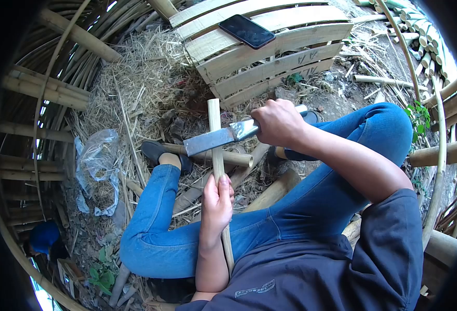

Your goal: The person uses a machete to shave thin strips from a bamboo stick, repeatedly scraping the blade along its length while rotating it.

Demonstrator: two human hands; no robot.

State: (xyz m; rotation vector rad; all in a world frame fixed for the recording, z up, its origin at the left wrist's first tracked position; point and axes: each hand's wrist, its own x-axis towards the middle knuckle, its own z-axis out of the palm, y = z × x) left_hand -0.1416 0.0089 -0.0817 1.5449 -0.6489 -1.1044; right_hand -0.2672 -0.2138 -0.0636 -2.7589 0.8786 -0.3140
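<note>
My left hand [217, 203] is closed around a pale bamboo stick [214, 115], thumb lying along it. The stick runs from my waist up past a thick bamboo piece [239, 157] on the ground. In my right hand [281, 122], the fingers wrap the handle of a broad-bladed knife [208, 141]. Its grey blade, squared at the tip, lies across the stick above my left hand and hides a short part of it. The handle's pale end [302, 109] shows beyond my fist.
A slatted wooden crate [270, 44] stands ahead with a black phone [247, 31] on it. Straw and shavings [140, 78] cover the ground. A clear plastic bag [100, 155] lies left. Bamboo poles [44, 90] wall the left side; cut bamboo [420, 33] is stacked at upper right.
</note>
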